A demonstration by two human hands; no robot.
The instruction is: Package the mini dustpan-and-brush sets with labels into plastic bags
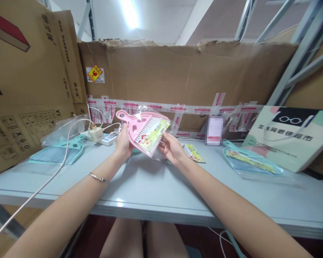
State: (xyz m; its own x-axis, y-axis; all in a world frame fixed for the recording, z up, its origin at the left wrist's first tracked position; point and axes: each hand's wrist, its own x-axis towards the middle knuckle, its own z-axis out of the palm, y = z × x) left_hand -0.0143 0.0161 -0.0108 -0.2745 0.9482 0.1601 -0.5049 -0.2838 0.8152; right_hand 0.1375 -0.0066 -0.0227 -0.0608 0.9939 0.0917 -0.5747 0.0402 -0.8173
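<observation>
I hold a pink mini dustpan-and-brush set (142, 130) in a clear plastic bag above the grey table (150, 193). A yellow-green label card sits inside the bag over the white bristles. My left hand (123, 143) grips the set's left side below the handle. My right hand (171, 147) pinches the bag's lower right edge. Both hands are closed on the package.
A teal dustpan set (57, 152) in a bag lies at the left, another teal bagged set (249, 163) at the right. A loose label card (193, 153) lies beside my right hand. A white power strip (99, 136) with cables sits behind. Cardboard boxes wall the back and left.
</observation>
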